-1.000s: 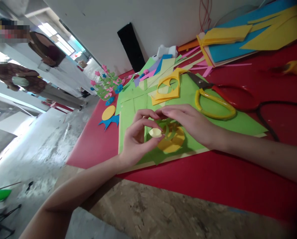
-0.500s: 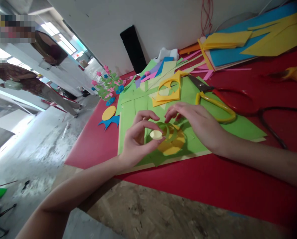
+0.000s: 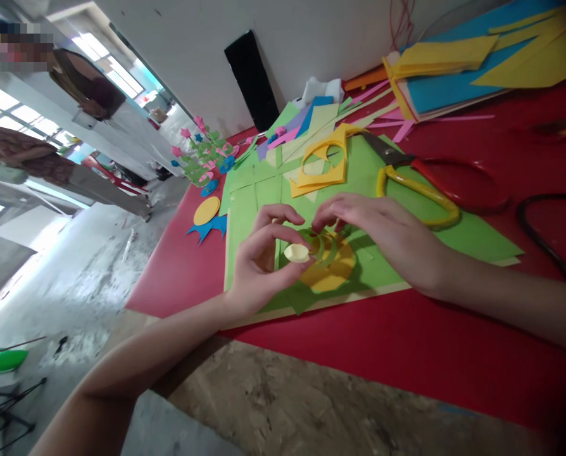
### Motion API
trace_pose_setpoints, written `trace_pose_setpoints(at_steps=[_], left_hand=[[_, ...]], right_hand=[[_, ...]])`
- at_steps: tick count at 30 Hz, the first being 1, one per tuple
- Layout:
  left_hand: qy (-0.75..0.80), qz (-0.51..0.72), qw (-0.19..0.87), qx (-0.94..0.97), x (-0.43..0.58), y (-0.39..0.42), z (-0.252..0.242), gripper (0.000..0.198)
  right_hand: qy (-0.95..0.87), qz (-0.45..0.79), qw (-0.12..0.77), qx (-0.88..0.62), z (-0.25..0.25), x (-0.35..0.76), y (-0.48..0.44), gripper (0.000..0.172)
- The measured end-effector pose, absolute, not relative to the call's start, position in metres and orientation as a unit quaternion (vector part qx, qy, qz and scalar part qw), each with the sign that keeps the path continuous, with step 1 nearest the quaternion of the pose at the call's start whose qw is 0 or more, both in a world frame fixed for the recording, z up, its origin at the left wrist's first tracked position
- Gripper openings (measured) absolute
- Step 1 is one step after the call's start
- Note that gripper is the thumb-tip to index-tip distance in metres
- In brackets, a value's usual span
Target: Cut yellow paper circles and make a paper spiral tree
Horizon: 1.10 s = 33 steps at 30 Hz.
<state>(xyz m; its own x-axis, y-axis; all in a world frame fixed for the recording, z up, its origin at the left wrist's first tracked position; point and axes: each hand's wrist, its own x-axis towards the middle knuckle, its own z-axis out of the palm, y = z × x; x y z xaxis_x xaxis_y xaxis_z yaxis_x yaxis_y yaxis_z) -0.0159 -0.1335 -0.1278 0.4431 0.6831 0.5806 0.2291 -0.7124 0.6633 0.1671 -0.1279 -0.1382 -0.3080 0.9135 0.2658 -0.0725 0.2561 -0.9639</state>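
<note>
Between the thumb and index finger of my left hand [image 3: 259, 263] is a small pale yellow paper piece [image 3: 296, 253]. Curled green paper strips [image 3: 329, 250] stand just right of it, above a round yellow paper [image 3: 333, 272] on the green sheets [image 3: 259, 183]. My right hand [image 3: 368, 221] arches over the far side of the strips, its fingers bent down close to them; whether its fingertips pinch anything is hidden. Beyond the hands sits a yellow paper with a round hole [image 3: 337, 168].
Scissors with red and yellow handles [image 3: 442, 206] lie right of my right hand. Paper flowers [image 3: 202, 155], yellow discs [image 3: 207, 211] and a blue cutout [image 3: 211, 229] are at the left edge. A black phone [image 3: 252, 79] leans on the wall. Two people stand far left.
The camera view has shifted slightly. Both hands stay nearly in the same pose, with the pale yellow piece still in my left hand.
</note>
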Motion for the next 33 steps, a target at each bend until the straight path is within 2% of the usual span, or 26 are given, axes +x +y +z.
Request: trace_pose_setpoints(at_steps=[33], left_hand=[[0.27,0.443,0.265,0.813,-0.0167,-0.133,-0.1295,0.01]], right_hand=[[-0.631,0.513,0.485,-0.323,-0.1356,0.1668,-0.1289,0.027]])
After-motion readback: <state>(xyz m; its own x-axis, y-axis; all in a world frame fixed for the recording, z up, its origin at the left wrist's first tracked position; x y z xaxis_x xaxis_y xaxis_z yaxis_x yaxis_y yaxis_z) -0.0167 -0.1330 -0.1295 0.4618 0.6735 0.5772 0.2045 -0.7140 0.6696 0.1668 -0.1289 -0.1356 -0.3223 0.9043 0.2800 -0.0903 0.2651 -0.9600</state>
